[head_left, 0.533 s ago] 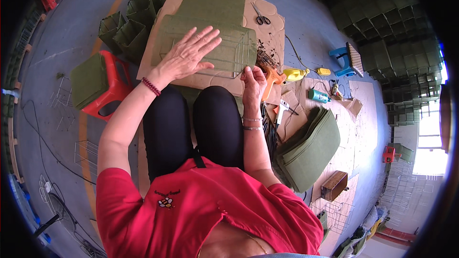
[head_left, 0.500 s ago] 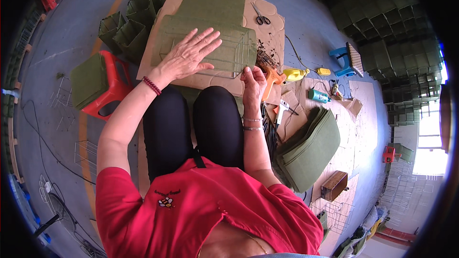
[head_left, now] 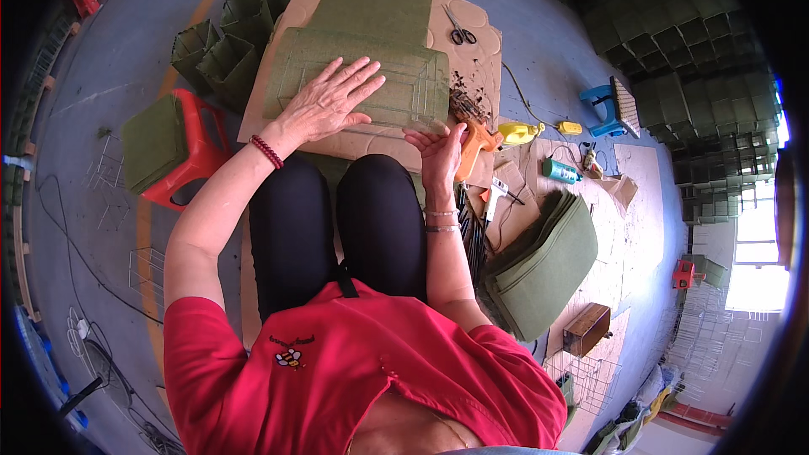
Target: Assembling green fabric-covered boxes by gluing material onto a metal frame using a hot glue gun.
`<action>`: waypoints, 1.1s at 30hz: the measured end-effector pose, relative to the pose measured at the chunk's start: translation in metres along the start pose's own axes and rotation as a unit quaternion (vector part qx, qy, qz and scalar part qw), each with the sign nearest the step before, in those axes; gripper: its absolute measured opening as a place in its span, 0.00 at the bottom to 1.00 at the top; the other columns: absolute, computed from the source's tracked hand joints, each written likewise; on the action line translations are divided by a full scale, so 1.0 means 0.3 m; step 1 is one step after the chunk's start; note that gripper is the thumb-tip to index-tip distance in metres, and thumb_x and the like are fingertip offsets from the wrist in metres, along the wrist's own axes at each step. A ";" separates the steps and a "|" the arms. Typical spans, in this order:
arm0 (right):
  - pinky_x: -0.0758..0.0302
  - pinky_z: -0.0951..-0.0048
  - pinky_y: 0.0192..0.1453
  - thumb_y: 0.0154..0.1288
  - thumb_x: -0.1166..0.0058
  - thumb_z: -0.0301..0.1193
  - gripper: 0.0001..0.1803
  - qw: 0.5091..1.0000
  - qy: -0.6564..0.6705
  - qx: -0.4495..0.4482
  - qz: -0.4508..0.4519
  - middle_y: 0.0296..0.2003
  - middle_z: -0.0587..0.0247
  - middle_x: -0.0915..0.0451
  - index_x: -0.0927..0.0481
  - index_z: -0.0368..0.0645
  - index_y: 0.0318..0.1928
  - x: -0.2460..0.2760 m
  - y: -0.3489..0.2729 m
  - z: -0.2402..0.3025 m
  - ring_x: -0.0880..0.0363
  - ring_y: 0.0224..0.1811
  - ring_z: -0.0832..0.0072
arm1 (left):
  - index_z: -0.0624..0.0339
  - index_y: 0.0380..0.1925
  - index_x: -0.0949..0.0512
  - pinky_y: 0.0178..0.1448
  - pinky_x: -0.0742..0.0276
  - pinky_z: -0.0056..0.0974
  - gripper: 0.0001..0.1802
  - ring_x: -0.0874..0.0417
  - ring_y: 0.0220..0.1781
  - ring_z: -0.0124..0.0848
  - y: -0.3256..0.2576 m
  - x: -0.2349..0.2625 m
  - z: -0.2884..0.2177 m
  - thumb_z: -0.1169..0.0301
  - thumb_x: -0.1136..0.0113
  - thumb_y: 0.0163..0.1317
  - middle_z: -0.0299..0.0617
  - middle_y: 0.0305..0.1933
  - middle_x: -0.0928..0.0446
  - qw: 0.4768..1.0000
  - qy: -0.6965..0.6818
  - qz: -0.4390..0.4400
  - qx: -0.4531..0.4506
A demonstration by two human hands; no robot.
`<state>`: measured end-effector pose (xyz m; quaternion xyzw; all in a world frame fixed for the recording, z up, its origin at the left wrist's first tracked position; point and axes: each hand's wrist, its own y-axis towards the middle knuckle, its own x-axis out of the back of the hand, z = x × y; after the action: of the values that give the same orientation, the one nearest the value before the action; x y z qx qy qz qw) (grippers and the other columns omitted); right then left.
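Observation:
My left hand (head_left: 331,103) lies flat with its fingers spread on a green fabric sheet (head_left: 295,76). Thin outlines of a rectangular wire frame (head_left: 413,84) show at the sheet; whether the wires lie over or under the cloth, I cannot tell. At the sheet's near right corner is my right hand (head_left: 440,156), palm turned up, with thumb and fingers apart. Its fingertips are close to the near edge, and contact there is unclear. Beyond, another flat green piece (head_left: 375,8) lies on the cardboard-topped work surface (head_left: 265,109).
Scissors (head_left: 460,27) lie at the far right of the cardboard. Right of my right hand are an orange glue gun (head_left: 477,148), a yellow bottle (head_left: 520,132), a white glue gun (head_left: 495,195) and stacked green fabric (head_left: 543,265). A red stool (head_left: 198,139) stands left, below green boxes (head_left: 232,63).
My right hand has loosened its pinch at the sheet's near right corner, turned palm up and spread its fingers slightly lower. The wire outlines look fainter. My left hand has hardly moved.

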<state>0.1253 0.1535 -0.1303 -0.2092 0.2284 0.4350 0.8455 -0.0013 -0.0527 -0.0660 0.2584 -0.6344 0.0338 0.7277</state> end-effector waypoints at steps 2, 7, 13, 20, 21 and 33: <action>0.19 0.61 0.42 0.71 0.67 0.60 0.42 1.000 0.004 0.005 0.001 0.39 0.40 0.22 0.36 0.22 0.52 0.004 0.027 0.003 0.18 0.32 0.51 | 0.50 0.70 0.45 0.76 0.49 0.50 0.39 0.48 0.76 0.36 0.006 -0.005 0.000 0.43 0.55 0.63 0.39 0.74 0.47 1.000 -0.004 -0.005 0.000; 0.19 0.62 0.42 0.70 0.65 0.60 0.42 1.000 0.019 0.001 0.012 0.40 0.40 0.22 0.33 0.23 0.48 -0.012 0.089 0.055 0.18 0.33 0.53 | 0.51 0.70 0.44 0.76 0.47 0.51 0.39 0.48 0.75 0.37 0.040 -0.029 -0.004 0.46 0.50 0.63 0.41 0.74 0.46 1.000 -0.005 -0.023 0.017; 0.25 0.61 0.41 0.64 0.46 0.51 0.25 0.790 -0.563 0.165 -0.180 0.39 0.51 0.21 0.25 0.39 0.44 0.219 0.062 0.092 0.20 0.41 0.60 | 0.51 0.70 0.46 0.76 0.50 0.52 0.41 0.50 0.76 0.37 0.039 -0.032 -0.022 0.49 0.45 0.60 0.41 0.74 0.48 0.999 -0.036 -0.014 0.030; 0.27 0.58 0.47 0.49 0.35 0.54 0.32 0.644 -0.722 0.160 -0.193 0.40 0.48 0.23 0.25 0.38 0.40 0.314 0.020 0.090 0.23 0.44 0.52 | 0.49 0.72 0.51 0.78 0.53 0.52 0.51 0.51 0.76 0.37 0.039 -0.004 -0.020 0.44 0.40 0.53 0.40 0.75 0.51 1.000 -0.020 0.006 0.018; 0.27 0.58 0.47 0.47 0.35 0.54 0.33 0.620 -0.751 0.136 -0.184 0.39 0.47 0.22 0.26 0.37 0.40 0.316 0.041 0.088 0.23 0.43 0.51 | 0.49 0.72 0.52 0.78 0.54 0.52 0.51 0.51 0.76 0.37 0.039 -0.006 -0.018 0.44 0.39 0.53 0.40 0.75 0.52 1.000 -0.004 0.011 0.016; 0.28 0.76 0.33 0.47 0.37 0.26 0.18 0.947 -0.303 0.017 -0.107 0.30 0.65 0.22 0.24 0.36 0.41 0.410 0.084 0.176 0.24 0.29 0.77 | 0.48 0.72 0.50 0.78 0.56 0.52 0.38 0.52 0.77 0.37 0.028 -0.032 -0.009 0.45 0.56 0.66 0.38 0.76 0.52 1.000 -0.013 0.016 -0.003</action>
<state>0.1789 0.2749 -0.1614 -0.0766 -0.0553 0.3811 0.9197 -0.0039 -0.0417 -0.0723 0.2461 -0.6477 0.0402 0.7199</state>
